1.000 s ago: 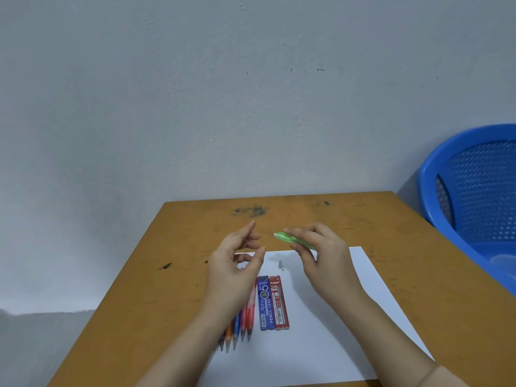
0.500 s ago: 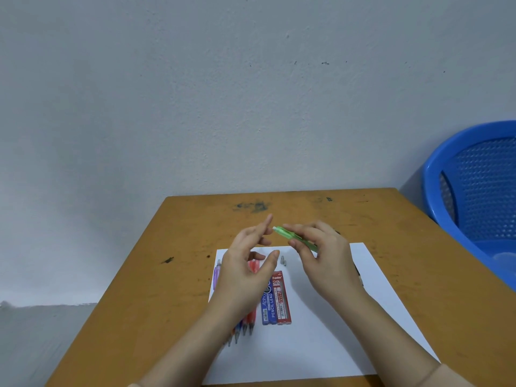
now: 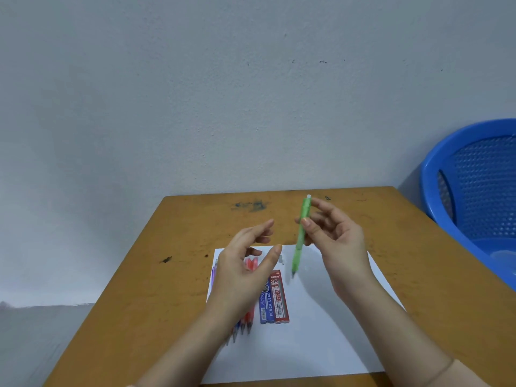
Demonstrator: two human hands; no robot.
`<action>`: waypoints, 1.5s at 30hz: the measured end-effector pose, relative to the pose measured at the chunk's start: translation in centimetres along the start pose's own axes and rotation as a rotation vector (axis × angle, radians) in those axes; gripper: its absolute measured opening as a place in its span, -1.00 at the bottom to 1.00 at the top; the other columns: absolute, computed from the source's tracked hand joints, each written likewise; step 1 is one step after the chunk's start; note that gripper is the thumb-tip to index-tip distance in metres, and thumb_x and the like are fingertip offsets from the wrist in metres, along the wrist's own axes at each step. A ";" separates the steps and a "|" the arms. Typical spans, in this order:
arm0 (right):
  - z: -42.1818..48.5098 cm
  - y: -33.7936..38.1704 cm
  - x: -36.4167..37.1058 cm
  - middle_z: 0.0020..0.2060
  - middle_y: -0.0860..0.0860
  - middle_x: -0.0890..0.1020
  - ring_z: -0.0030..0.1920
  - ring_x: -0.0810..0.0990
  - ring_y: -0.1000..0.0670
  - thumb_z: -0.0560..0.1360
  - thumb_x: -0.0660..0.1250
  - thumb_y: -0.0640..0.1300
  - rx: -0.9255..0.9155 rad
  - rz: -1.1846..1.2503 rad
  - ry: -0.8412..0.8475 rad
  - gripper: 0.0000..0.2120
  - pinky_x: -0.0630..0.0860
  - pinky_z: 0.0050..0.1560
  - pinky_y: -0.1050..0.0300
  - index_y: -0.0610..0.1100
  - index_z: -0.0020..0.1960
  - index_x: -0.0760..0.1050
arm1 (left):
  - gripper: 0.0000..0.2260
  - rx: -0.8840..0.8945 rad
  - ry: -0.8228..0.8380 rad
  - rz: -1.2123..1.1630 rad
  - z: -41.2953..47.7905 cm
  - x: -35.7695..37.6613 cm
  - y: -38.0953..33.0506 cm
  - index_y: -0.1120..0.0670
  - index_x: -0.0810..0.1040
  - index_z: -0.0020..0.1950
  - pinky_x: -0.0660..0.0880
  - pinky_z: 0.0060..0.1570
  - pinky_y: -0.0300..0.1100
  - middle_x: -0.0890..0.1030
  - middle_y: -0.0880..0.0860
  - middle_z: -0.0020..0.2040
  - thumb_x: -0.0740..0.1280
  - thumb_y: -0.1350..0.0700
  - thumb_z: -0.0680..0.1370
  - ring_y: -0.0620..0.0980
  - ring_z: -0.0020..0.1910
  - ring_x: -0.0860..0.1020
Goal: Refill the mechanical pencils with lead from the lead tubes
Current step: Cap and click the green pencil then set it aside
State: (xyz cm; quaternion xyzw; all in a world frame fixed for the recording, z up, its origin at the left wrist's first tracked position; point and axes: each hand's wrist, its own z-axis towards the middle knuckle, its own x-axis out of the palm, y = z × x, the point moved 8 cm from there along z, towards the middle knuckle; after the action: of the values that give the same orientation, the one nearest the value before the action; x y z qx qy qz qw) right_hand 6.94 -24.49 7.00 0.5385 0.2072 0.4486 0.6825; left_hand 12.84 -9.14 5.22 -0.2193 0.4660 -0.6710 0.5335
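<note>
Right hand: pinches green pencil near upright, tip down, centre-right of frame.
Left hand: fingers loose, holding nothing, centre.
Lead tubes: blue and red, side by side on paper, lower centre.

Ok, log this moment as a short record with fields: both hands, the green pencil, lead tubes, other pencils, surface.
right hand: pinches green mechanical pencil
pencil pose: near upright, tip down, over white paper
left hand: open, empty, above pencil row
lead tubes: blue lead tube and red lead tube side by side on the paper
pencil row: on the paper, partly hidden
surface: wooden table
nearby: blue basket
</note>
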 end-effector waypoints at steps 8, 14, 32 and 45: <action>-0.7 -0.3 1.2 -0.24 0.04 0.61 -0.37 0.59 0.04 0.43 0.36 -0.43 0.002 0.025 0.040 -0.67 0.55 -0.22 0.25 -0.07 0.07 0.53 | -0.68 0.019 0.049 0.058 -0.1 0.4 -0.6 -0.17 0.59 0.06 0.54 -0.02 -0.21 0.64 -0.17 -0.01 0.47 0.21 0.44 -0.18 0.01 0.58; -0.7 -0.7 1.6 -0.20 -0.08 0.55 -0.35 0.58 0.03 0.42 0.37 -0.44 -0.003 0.025 0.063 -0.70 0.53 -0.24 0.27 -0.11 0.03 0.51 | -0.71 0.014 -0.010 0.075 0.2 -0.2 -0.1 -0.14 0.64 -0.03 0.51 -0.11 -0.31 0.66 -0.17 -0.12 0.45 0.26 0.45 -0.20 -0.11 0.59; 0.1 -6.3 1.1 -0.06 -0.01 0.56 -0.15 0.50 0.09 0.53 0.31 -0.08 0.119 -1.037 0.228 -0.77 0.34 -0.24 0.32 -0.14 0.11 0.62 | -0.79 -0.035 -0.168 0.286 2.1 -4.5 1.5 -0.08 0.62 0.05 0.45 -0.12 -0.51 0.58 -0.25 -0.09 0.42 0.18 0.48 -0.38 -0.03 0.51; 0.4 -6.1 0.6 -0.20 0.00 0.58 -0.24 0.47 0.14 0.48 0.35 -0.20 0.166 -1.012 0.187 -0.93 0.32 -0.36 0.44 -0.14 -0.07 0.60 | -0.80 -0.038 -0.151 0.314 2.0 -4.3 1.8 -0.03 0.62 0.08 0.42 -0.14 -0.56 0.55 -0.28 -0.10 0.42 0.16 0.49 -0.42 -0.03 0.49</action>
State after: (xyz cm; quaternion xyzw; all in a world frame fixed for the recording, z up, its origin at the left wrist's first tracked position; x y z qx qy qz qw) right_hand 9.90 -24.32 1.68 0.3809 0.5366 0.0907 0.7475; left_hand 16.81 -5.92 5.52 -0.2036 0.4656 -0.5520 0.6610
